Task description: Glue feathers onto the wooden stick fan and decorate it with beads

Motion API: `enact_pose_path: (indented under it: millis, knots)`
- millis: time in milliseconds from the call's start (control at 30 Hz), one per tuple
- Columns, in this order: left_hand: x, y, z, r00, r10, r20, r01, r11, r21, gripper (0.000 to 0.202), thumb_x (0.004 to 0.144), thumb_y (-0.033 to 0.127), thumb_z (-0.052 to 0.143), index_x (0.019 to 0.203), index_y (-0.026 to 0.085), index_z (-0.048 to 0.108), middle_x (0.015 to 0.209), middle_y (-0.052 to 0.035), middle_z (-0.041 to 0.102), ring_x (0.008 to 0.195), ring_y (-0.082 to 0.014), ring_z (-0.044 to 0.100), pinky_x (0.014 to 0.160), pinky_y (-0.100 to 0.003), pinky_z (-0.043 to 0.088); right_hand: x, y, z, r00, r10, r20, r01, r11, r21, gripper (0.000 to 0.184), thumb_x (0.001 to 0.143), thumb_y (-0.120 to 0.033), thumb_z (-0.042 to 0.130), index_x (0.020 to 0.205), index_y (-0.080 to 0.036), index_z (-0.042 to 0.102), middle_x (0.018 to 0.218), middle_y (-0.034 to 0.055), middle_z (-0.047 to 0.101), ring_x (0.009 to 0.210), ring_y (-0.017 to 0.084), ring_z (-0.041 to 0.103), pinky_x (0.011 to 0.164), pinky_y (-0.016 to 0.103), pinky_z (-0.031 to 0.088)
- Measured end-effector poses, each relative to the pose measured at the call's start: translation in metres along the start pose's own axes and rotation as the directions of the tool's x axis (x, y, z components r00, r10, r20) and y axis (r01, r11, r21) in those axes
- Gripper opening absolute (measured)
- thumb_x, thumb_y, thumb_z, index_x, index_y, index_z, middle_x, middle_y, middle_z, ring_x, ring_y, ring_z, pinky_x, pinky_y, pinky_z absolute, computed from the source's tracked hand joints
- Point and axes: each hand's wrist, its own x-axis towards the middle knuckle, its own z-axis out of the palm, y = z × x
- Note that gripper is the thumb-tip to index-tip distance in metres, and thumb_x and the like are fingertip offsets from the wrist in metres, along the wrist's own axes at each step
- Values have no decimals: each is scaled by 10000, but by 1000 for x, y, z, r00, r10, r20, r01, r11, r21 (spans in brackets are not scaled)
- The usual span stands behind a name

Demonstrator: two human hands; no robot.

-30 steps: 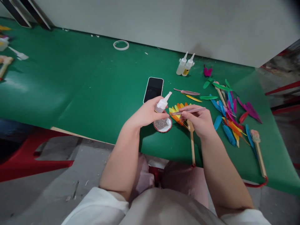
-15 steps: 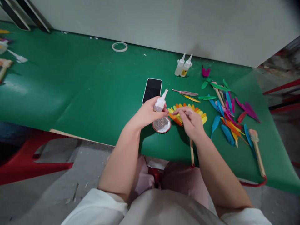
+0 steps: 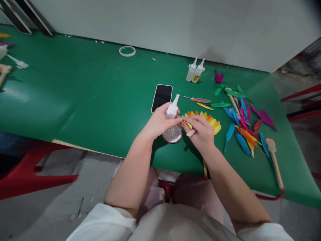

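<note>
My left hand point(image 3: 160, 120) is wrapped round a white glue bottle point(image 3: 172, 109) with its nozzle pointing up. My right hand point(image 3: 202, 134) is closed, with a small flat pale pink piece point(image 3: 191, 133) sticking out from its fingers; its exact kind I cannot make out. The fingertips of both hands meet beside the bottle, and what is pinched there is mostly hidden. Under my left hand lies a round red-rimmed disc point(image 3: 172, 134) with a grey-white top. Behind my right hand is a fan of yellow and orange feathers point(image 3: 213, 123) on a wooden handle point(image 3: 205, 168).
A phone point(image 3: 162, 97) lies beyond my left hand. Two glue bottles point(image 3: 195, 71) stand near the wall. Loose coloured feathers point(image 3: 243, 145) and a wooden-handled stick point(image 3: 275, 164) with a red cord lie at the right. A white ring point(image 3: 127, 51) lies farther back.
My right hand has turned and moved left until its fingertips meet those of my left hand. The orange feather by its fingers has gone from sight, and the pale pink piece now points down.
</note>
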Motion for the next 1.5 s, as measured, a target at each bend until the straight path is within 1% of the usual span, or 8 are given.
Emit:
enact_pose_path:
  millis: [133, 267, 533, 767, 1000, 1233, 1400, 1500]
  knots:
    - [0, 0, 1, 1000, 5, -25, -2, 997, 83, 251, 649, 266, 697, 787, 168, 512, 687, 18, 567, 598, -83, 522, 552, -205, 424, -2, 1, 3, 1000, 19, 6, -19, 1000, -20, 172, 817, -233, 538, 897, -232, 690, 848, 73, 659, 769, 174, 628, 695, 319, 539]
    - [-1, 1, 2, 999, 12, -42, -5, 989, 146, 220, 660, 254, 678, 783, 169, 517, 689, 19, 566, 596, -87, 516, 562, -217, 421, -3, 0, 4, 997, 61, 38, -60, 998, -28, 174, 820, -242, 519, 876, -241, 684, 852, 71, 656, 773, 184, 624, 656, 319, 529]
    - [0, 0, 4, 998, 46, -41, -37, 981, 190, 187, 667, 188, 654, 788, 165, 514, 697, 23, 552, 604, -89, 505, 585, -226, 414, -1, -1, 2, 998, 33, 47, -31, 998, -49, 158, 825, -224, 503, 828, -211, 660, 821, 68, 657, 758, 176, 619, 643, 293, 508]
    - [1, -4, 5, 999, 26, -22, -22, 983, 182, 192, 657, 151, 635, 798, 165, 506, 701, 22, 548, 623, -94, 521, 583, -222, 412, -3, 2, 8, 997, -74, -3, 73, 983, -170, 131, 810, -181, 501, 797, -179, 631, 774, 52, 657, 715, 152, 618, 605, 259, 501]
    - [1, -6, 6, 1000, 21, -18, -18, 990, 140, 188, 651, 118, 624, 790, 164, 506, 700, 26, 544, 608, -78, 504, 592, -214, 416, -4, 1, 10, 997, -83, 3, 81, 966, -244, 140, 813, -179, 483, 776, -161, 616, 765, 64, 653, 706, 159, 612, 560, 254, 481]
    - [2, -6, 2, 999, -9, -35, 14, 989, 149, 188, 656, 136, 628, 805, 160, 516, 712, 16, 553, 612, -82, 512, 579, -212, 422, -4, -1, 10, 998, -30, 49, 39, 978, -206, 153, 829, -193, 483, 827, -169, 634, 826, 70, 661, 763, 165, 623, 609, 263, 490]
    - [0, -4, -7, 999, -26, 27, 20, 976, 217, 171, 661, 144, 617, 806, 155, 526, 677, 25, 536, 581, -77, 490, 527, -196, 386, -6, 2, 10, 996, -17, 91, 31, 989, -147, 138, 822, -211, 512, 841, -192, 647, 837, 51, 662, 759, 152, 627, 609, 249, 491]
    - [-2, -2, -14, 997, -5, 75, -17, 958, 285, 157, 667, 154, 605, 811, 149, 543, 711, 16, 558, 619, -87, 508, 546, -200, 390, -4, 5, 4, 985, -4, 171, 16, 998, -66, 125, 818, -217, 523, 833, -203, 646, 833, 45, 659, 765, 150, 627, 601, 248, 492]
